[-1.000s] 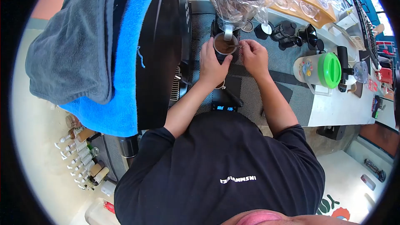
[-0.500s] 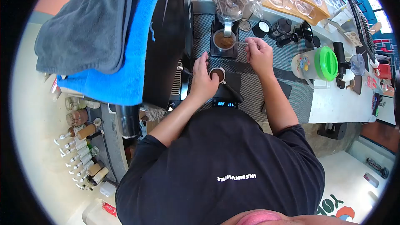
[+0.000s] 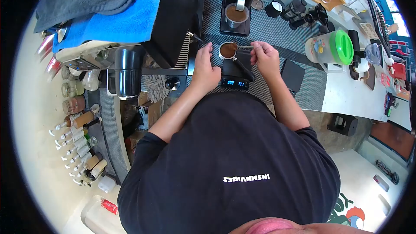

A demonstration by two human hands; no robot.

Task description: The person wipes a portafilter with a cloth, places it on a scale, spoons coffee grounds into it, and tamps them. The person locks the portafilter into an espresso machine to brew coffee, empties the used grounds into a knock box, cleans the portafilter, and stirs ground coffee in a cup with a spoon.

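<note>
My right hand [image 3: 265,59] is closed on the handle of a spoon [image 3: 245,47], whose tip carries brown coffee grounds over the basket of a portafilter [image 3: 243,69]. Brown grounds are visible inside that basket. The portafilter rests on a black scale [image 3: 235,83] with a lit blue display, its black handle slanting toward me. To the left of the basket, my left hand [image 3: 205,73] is open, fingers stretched forward, holding nothing. Beyond both hands, a cup of ground coffee [image 3: 236,22] stands beneath the grinder spout [image 3: 240,2].
An espresso machine [image 3: 177,21] with towels [image 3: 112,26] on top stands at left. Along the back right are a black cup with white contents [image 3: 274,8] and a French press [image 3: 294,9]. A green-lidded jug [image 3: 329,47] stands at right, near a black flat pad [image 3: 293,76].
My right hand has brought the spoon from the cup under the grinder down to the portafilter. My left hand has shifted left, off the basket rim. The camera view has tilted.
</note>
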